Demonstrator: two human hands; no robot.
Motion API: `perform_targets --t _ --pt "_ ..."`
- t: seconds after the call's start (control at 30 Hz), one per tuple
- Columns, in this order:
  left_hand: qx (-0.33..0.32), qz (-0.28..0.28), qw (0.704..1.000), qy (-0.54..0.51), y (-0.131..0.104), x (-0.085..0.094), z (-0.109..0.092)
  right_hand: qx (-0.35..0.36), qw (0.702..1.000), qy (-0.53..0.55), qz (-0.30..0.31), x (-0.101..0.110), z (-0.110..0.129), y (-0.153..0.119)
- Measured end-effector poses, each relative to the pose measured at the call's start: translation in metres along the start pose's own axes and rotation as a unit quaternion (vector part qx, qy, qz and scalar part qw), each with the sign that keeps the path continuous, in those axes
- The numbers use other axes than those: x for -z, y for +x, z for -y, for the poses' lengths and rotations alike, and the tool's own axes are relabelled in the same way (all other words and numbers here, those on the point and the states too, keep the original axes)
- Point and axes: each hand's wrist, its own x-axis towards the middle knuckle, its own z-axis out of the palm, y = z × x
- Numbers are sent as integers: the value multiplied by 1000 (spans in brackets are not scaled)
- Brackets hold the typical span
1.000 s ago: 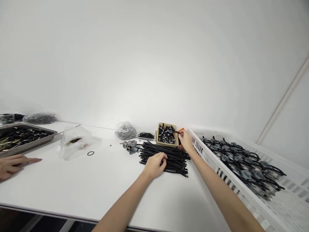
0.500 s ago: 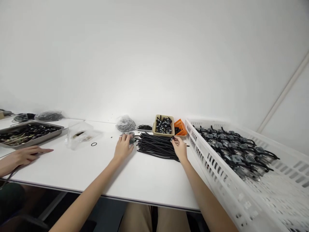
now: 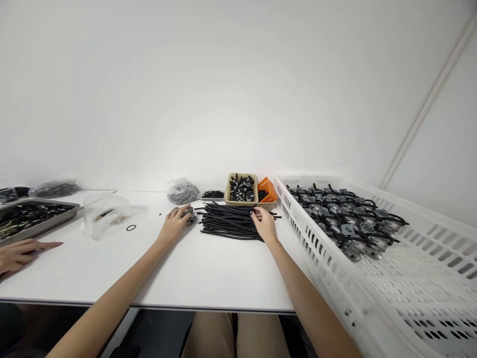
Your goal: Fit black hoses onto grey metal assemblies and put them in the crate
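A bundle of thin black tubes (image 3: 227, 221) lies crosswise on the white table in front of me. At its left end, my left hand (image 3: 173, 226) has its fingers curled over a small grey part (image 3: 190, 215), mostly covered by the hand. My right hand (image 3: 265, 223) is at the right end of the bundle. Its thumb and fingers are pinched together on what looks like a black tube; the fingertips partly hide it. Just behind the bundle stands a tan basket (image 3: 228, 199) of black and grey fittings.
An orange basket (image 3: 271, 188) leans beside the tan one. Right, a large white crate (image 3: 328, 258) holds rows of grey assemblies with black tubes. Bagged parts (image 3: 182, 191), a small tray (image 3: 212, 195), a plastic bag (image 3: 100, 219) and a black ring (image 3: 131, 227) lie left. Another person's hand (image 3: 18, 254) rests near a metal tray (image 3: 55, 219).
The view has turned to the right, so everything appears further left. My left hand has shifted slightly left with the grey part. My right hand keeps its pinch at the tubes.
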Motion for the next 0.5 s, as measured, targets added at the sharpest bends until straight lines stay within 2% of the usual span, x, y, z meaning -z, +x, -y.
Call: perform_targets --t 0.03,0.1,0.17,0.2,0.23,0.33,0.43,0.5 --pt "19 -4 999 -42 -8 5 1 3 1000 -1 2 -1 0 0" --pt "99 -37 985 -136 -22 15 0 9 1000 0 6 -4 1 0" --pt "162 -56 959 -228 -32 25 -9 11 1000 0 12 -6 2 0" --pt "170 -43 947 -268 -35 28 -18 9 1000 0 13 -7 3 0" --pt "159 -15 941 -299 -37 31 -28 4 1000 2 14 -8 4 0" --pt "59 80 928 -359 -33 32 -72 -20 1000 19 7 -9 7 0" --pt "-7 133 912 -389 -15 22 -121 -51 996 74 -8 -9 13 0" --pt "-42 159 896 -412 1 11 -148 -84 985 148 -9 -9 17 2"
